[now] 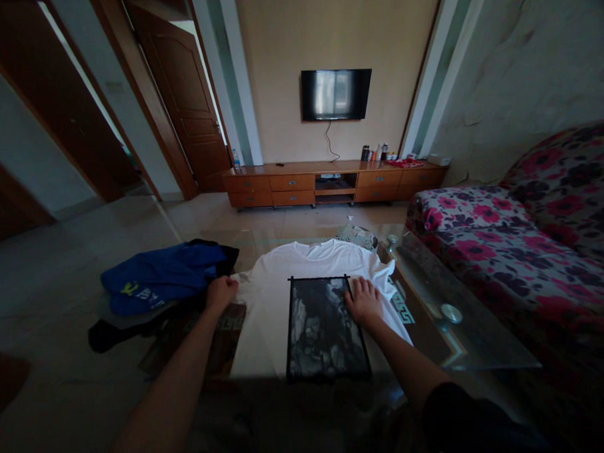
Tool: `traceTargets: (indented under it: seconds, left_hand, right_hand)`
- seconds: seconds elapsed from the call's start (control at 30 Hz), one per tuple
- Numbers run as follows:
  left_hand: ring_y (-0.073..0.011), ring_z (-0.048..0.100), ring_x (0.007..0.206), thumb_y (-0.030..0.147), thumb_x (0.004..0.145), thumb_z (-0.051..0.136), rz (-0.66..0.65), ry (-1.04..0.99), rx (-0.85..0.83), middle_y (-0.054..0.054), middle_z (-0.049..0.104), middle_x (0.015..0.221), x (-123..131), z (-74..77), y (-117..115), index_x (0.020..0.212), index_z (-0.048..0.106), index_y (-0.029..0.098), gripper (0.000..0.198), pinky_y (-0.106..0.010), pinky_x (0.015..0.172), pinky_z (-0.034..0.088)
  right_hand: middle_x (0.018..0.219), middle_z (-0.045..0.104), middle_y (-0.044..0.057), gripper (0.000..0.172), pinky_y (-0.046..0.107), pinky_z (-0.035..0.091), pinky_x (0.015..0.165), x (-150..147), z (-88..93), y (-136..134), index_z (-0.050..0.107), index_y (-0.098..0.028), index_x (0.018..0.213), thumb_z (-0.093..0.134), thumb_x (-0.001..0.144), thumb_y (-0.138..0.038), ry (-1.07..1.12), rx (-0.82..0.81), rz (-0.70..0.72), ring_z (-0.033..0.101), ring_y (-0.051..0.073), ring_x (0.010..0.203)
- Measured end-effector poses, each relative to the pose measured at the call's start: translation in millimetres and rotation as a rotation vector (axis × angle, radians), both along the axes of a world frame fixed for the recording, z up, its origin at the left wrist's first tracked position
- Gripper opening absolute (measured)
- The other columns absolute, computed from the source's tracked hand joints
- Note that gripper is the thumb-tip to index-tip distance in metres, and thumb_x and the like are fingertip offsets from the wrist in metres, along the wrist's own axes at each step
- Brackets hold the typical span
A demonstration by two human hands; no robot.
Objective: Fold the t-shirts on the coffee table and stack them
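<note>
A white T-shirt (273,299) lies spread flat on a glass coffee table (457,340), collar away from me. A dark rectangular board with a grey pattern (322,331) rests on its middle. My right hand (363,300) lies flat with fingers spread, on the board's upper right corner and the shirt. My left hand (220,292) is curled closed at the shirt's left sleeve edge, seemingly gripping the fabric; what is inside the fingers is hidden.
A blue garment (162,277) and dark clothes are heaped on the table's left end. A floral sofa (522,236) stands close on the right. A wooden TV cabinet (334,182) and wall-mounted TV (334,94) are at the far wall, doors on the left.
</note>
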State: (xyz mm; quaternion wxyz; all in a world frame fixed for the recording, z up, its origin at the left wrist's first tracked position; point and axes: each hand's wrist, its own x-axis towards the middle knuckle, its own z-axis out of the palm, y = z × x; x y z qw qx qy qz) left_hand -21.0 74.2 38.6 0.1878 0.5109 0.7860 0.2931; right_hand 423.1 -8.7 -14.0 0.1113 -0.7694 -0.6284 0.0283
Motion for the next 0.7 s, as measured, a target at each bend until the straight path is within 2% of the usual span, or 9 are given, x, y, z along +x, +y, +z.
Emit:
traceTargets:
  seconds: [0.13, 0.23, 0.33, 0.47, 0.57, 0.7]
  left_hand:
    - [-0.0253, 0.068, 0.065, 0.034, 0.074, 0.07, -0.031, -0.133, -0.171, -0.005, 0.062, 0.054, 3.3, -5.6, -9.5, 0.066, 0.06, 0.018, 0.021, -0.028, 0.055, 0.046]
    - [-0.0191, 0.061, 0.05, 0.038, 0.071, 0.075, -0.046, -0.272, -0.237, -0.001, 0.059, 0.052, 7.1, -7.9, -19.6, 0.07, 0.06, 0.016, 0.027, -0.025, 0.045, 0.041]
    - [-0.0155, 0.061, 0.05, 0.034, 0.066, 0.08, -0.047, -0.399, -0.245, 0.0, 0.064, 0.06, 8.6, -4.4, -29.8, 0.08, 0.061, 0.016, 0.03, -0.022, 0.045, 0.042]
    - [-0.017, 0.064, 0.053, 0.025, 0.066, 0.078, -0.022, -0.515, -0.254, -0.001, 0.067, 0.065, 6.5, 0.8, -40.1, 0.089, 0.06, 0.016, 0.03, -0.025, 0.05, 0.05]
    - [-0.0173, 0.066, 0.056, 0.024, 0.066, 0.076, -0.02, -0.566, -0.223, -0.003, 0.068, 0.067, 6.5, -0.4, -42.5, 0.084, 0.061, 0.016, 0.025, -0.027, 0.053, 0.053]
    - [-0.0158, 0.065, 0.06, 0.029, 0.066, 0.074, -0.027, -0.553, -0.102, -0.001, 0.065, 0.068, 13.0, -7.7, -38.9, 0.079, 0.062, 0.016, 0.022, -0.024, 0.053, 0.051]
  right_hand:
    - [0.161, 0.034, 0.013, 0.067, 0.044, 0.017, 0.117, 0.8, -1.7, 1.0, 0.04, -0.013, 0.153, 0.033, 0.099, -0.053, -0.003, 0.007, 0.0, 0.025, 0.03, 0.147]
    - [0.161, 0.034, 0.013, 0.068, 0.045, 0.017, 0.117, 1.4, -3.9, 2.1, 0.041, -0.013, 0.152, 0.034, 0.099, -0.053, -0.013, 0.004, -0.006, 0.025, 0.03, 0.147]
    - [0.161, 0.033, 0.013, 0.068, 0.045, 0.017, 0.117, 1.6, -5.0, 2.4, 0.041, -0.013, 0.153, 0.033, 0.099, -0.054, -0.019, 0.004, -0.002, 0.024, 0.03, 0.147]
    - [0.164, 0.028, 0.013, 0.069, 0.045, 0.016, 0.118, 1.3, -4.2, 1.5, 0.038, -0.013, 0.154, 0.031, 0.099, -0.054, -0.014, -0.038, -0.003, 0.021, 0.03, 0.149]
    - [0.164, 0.028, 0.013, 0.069, 0.046, 0.015, 0.118, 1.7, -4.2, 0.9, 0.038, -0.013, 0.155, 0.031, 0.099, -0.053, -0.009, -0.033, -0.004, 0.021, 0.031, 0.149]
    - [0.163, 0.029, 0.013, 0.068, 0.046, 0.015, 0.118, 2.5, -5.3, 0.7, 0.038, -0.013, 0.154, 0.03, 0.1, -0.053, -0.012, -0.025, 0.004, 0.022, 0.031, 0.149]
